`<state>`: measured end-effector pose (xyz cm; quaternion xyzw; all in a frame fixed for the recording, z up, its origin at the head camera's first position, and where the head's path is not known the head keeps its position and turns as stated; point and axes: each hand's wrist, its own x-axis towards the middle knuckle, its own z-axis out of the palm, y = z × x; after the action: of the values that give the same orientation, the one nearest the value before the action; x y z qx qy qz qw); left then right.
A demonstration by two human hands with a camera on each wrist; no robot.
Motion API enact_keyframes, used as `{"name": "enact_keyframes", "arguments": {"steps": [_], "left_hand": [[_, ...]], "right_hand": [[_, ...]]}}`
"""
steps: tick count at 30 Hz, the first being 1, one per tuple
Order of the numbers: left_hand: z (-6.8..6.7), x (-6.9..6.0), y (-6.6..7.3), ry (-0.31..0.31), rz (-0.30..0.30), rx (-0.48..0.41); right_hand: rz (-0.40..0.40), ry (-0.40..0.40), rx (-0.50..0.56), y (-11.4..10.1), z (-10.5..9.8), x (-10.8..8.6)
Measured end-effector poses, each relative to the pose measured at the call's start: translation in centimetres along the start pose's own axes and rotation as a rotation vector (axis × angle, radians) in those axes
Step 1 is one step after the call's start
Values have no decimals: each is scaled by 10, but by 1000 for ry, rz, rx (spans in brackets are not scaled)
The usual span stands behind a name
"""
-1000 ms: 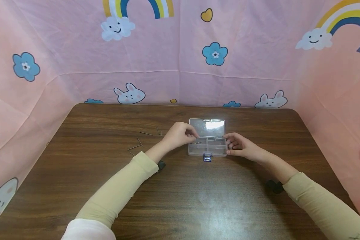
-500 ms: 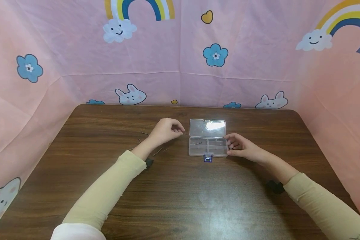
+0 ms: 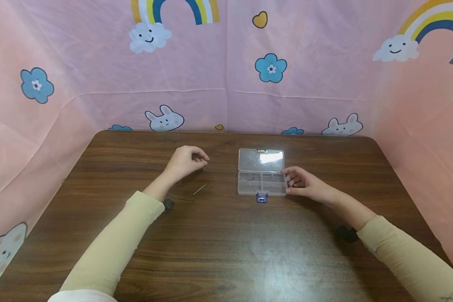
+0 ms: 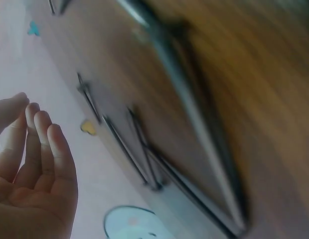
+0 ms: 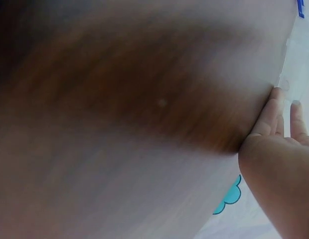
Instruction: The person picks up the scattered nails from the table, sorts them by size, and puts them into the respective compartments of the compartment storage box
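Note:
A clear plastic compartment box (image 3: 262,184) stands with its lid (image 3: 254,159) raised and its blue latch (image 3: 261,198) toward me. One nail (image 3: 250,179) lies in its back left compartment. My right hand (image 3: 305,183) holds the box's right end, thumb at the front corner and index finger at the back. To the left, my left hand (image 3: 185,161) hovers over the table, thumb and fingertips close together; I see nothing between them in the left wrist view. Loose nails (image 3: 199,190) lie below and beside it, several of them large in the left wrist view (image 4: 194,109).
The brown wooden table (image 3: 226,243) carries everything. A pink printed cloth (image 3: 196,63) hangs behind it and along both sides. Dark wrist-worn pieces (image 3: 347,234) sit under both forearms.
My left hand has moved left, away from the box and back over the loose nails. The nail stays in the box's compartment. My right hand keeps its place on the box.

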<state>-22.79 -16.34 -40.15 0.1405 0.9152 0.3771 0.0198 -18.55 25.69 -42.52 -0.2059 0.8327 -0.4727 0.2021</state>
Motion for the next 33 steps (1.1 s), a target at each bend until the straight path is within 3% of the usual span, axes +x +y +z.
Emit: {"name": "enact_keyframes", "arguments": {"steps": [14,33], "left_hand": [[-24,-6,-37,17,-83,21],[-40,-8,-61,-99,-82,74]], "right_hand": [[-6,-9,6,0,-1,0],[1,0,1,2,1,0]]}}
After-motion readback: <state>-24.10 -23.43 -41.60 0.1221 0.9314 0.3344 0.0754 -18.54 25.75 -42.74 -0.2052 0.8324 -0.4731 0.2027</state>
